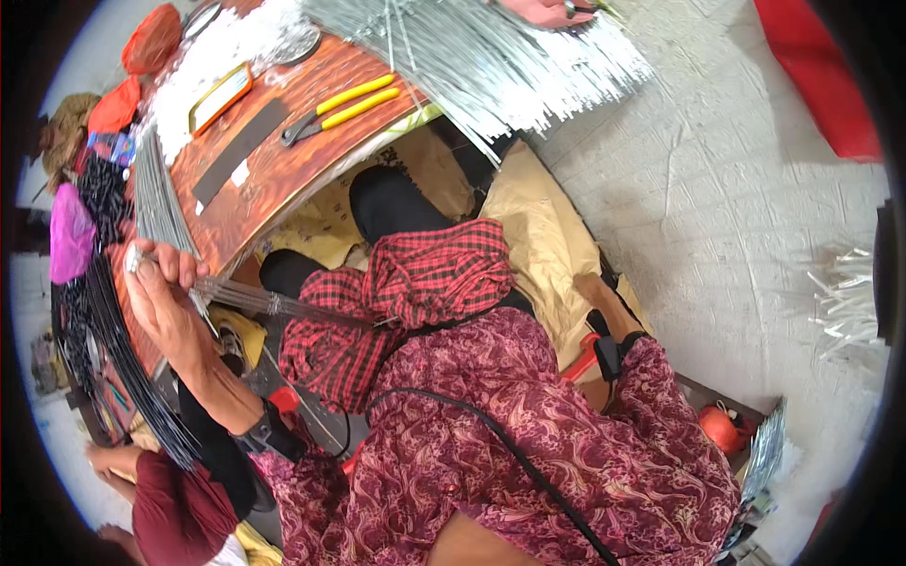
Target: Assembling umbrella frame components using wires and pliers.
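Observation:
My left hand (pixel 162 288) is raised at the near left edge of the table, fingers closed, with white wrapping on one fingertip. From it a bundle of thin grey wires (pixel 274 302) runs rightward over my lap, ending by the red-and-black checked cloth (pixel 439 269). My right hand (pixel 593 288) is low at my right side, next to crumpled brown paper (pixel 533 222); its fingers are hidden. On the table (pixel 236 203) lie yellow-handled cutters (pixel 340 108), a dark flat strip (pixel 241 151) and an orange-rimmed tray (pixel 220 99).
Many silvery rods (pixel 528 71) overhang the table's far right edge, near another person's hand (pixel 543 11). Grey wires (pixel 160 193) and black strands (pixel 127 340) hang at the left. A co-worker's maroon sleeve (pixel 179 500) is lower left. A red ball-like thing (pixel 722 429) sits lower right.

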{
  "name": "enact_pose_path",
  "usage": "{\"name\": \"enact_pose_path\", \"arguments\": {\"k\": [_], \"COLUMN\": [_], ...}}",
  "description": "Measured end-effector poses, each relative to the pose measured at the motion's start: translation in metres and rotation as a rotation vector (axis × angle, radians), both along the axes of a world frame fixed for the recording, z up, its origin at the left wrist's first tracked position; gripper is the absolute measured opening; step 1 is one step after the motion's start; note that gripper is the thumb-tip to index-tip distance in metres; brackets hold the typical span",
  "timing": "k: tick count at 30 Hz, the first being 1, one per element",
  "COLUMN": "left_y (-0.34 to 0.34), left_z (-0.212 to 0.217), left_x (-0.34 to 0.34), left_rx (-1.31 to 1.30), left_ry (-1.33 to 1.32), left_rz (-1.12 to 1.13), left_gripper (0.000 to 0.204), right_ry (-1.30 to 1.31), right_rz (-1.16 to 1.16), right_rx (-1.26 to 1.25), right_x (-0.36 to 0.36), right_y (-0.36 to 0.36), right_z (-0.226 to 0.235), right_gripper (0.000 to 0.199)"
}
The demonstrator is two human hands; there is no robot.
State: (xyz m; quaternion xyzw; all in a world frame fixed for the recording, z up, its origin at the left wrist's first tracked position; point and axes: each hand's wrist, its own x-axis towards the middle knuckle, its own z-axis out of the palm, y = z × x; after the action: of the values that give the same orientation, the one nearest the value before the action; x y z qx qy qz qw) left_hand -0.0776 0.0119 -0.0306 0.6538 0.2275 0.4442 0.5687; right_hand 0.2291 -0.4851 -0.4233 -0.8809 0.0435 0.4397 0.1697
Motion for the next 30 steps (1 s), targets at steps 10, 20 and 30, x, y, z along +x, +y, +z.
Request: {"name": "enact_pose_path", "arguments": {"k": [10, 20, 30], "left_y": [-0.010, -0.011, -0.004], "left_z": [0.015, 0.014, 0.015], "left_x": [0.046, 0.023, 0.022], "left_rx": [-0.027, -0.072, -0.032], "left_ry": [0.048, 0.016, -0.027], "left_rz": [-0.030, -0.005, -0.085], "left_gripper": [0.025, 0.026, 0.020], "right_ry": [-0.080, -0.464, -0.225], "right_rz": [0.207, 0.533, 0.315], "right_rx": [-0.104, 0.479, -0.070], "right_x": [0.039, 0.079, 0.061], "right_y": [-0.055, -0.071, -0.037], "right_z": [-0.057, -0.030, 0.015], "right_gripper": [0.043, 0.033, 0.036]}}
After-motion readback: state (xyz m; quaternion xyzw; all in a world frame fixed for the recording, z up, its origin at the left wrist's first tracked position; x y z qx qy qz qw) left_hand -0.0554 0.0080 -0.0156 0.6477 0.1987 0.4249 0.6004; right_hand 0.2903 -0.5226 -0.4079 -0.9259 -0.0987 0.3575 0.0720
